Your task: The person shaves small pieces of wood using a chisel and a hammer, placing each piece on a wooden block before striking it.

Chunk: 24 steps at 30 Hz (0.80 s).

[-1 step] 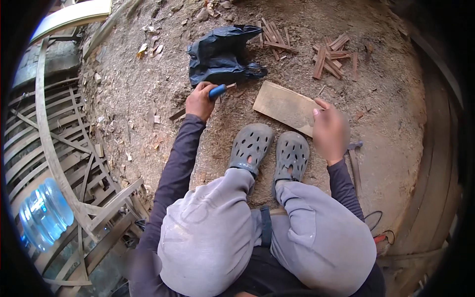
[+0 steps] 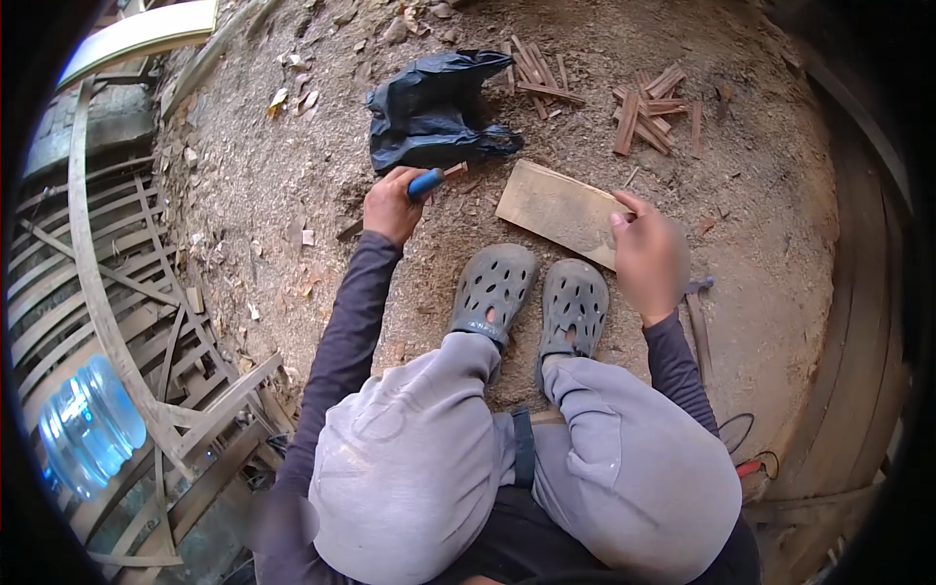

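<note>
With twelve at the top of the view, a crumpled black plastic bag [image 2: 424,112] lies near twelve, just beyond the left hand [image 2: 393,205], and reddish wood sticks [image 2: 628,122] lie in two loose heaps between twelve and two. Grey clogs [image 2: 495,292] stand by the centre, close below the wooden board [image 2: 556,207], which sits toward half past one. A hammer [image 2: 697,331] rests just past three; a blue water bottle [image 2: 93,426] lies at eight beside wooden slats [image 2: 80,244]. The left hand, at eleven, has its grip wrapped round a blue handle [image 2: 426,182] whose end points to two. The right hand [image 2: 651,255], partly blurred at half past two, pinches the board's right end, thumb and forefinger angled toward eleven.
</note>
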Available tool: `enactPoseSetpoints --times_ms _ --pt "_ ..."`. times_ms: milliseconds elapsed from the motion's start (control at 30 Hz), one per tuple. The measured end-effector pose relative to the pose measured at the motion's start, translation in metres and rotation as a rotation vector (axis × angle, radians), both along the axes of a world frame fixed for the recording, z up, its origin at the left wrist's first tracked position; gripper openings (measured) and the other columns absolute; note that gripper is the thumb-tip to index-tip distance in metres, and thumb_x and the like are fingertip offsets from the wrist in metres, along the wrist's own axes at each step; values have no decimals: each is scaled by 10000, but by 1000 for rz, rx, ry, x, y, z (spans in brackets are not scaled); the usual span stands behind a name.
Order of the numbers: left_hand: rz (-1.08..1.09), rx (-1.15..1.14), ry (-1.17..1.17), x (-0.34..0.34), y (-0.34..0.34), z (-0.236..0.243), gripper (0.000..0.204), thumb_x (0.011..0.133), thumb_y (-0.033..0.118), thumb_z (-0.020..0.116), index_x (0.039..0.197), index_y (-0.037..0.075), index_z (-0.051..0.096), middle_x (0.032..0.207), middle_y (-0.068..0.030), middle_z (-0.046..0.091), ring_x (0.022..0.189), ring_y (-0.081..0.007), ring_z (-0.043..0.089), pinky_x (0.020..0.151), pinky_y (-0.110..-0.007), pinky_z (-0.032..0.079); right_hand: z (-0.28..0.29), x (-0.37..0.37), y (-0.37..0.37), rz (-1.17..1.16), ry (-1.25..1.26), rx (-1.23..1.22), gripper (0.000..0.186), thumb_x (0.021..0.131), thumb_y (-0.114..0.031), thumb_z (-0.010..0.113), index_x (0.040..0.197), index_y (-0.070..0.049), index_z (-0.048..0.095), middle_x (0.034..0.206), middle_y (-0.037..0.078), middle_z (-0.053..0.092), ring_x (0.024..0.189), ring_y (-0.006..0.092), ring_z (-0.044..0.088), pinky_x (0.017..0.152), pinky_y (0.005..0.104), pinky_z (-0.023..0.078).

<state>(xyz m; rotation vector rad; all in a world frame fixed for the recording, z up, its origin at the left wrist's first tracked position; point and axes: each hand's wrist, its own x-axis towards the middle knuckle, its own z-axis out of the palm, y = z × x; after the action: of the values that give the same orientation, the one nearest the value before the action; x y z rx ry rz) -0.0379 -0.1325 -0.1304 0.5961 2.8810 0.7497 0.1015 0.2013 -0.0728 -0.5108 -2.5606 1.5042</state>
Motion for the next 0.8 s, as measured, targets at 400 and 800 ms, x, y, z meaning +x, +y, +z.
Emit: enactPoseSetpoints --times_ms 400,800 --pt "-293 647 -718 27 107 61 198 872 115 754 1006 -19 697 910 -29 711 835 -66 606 750 -253 519 10 -20 -35 275 101 -188 400 864 -182 728 1216 -19 627 1029 161 718 904 265 713 758 332 553" --pt "72 1403 -269 23 131 135 222 954 209 644 1034 2 642 817 -82 670 610 -66 536 546 -199 402 -58 -26 -19 358 206 139 176 902 -133 663 1041 -47 599 945 149 663 834 331 673 730 393 538"
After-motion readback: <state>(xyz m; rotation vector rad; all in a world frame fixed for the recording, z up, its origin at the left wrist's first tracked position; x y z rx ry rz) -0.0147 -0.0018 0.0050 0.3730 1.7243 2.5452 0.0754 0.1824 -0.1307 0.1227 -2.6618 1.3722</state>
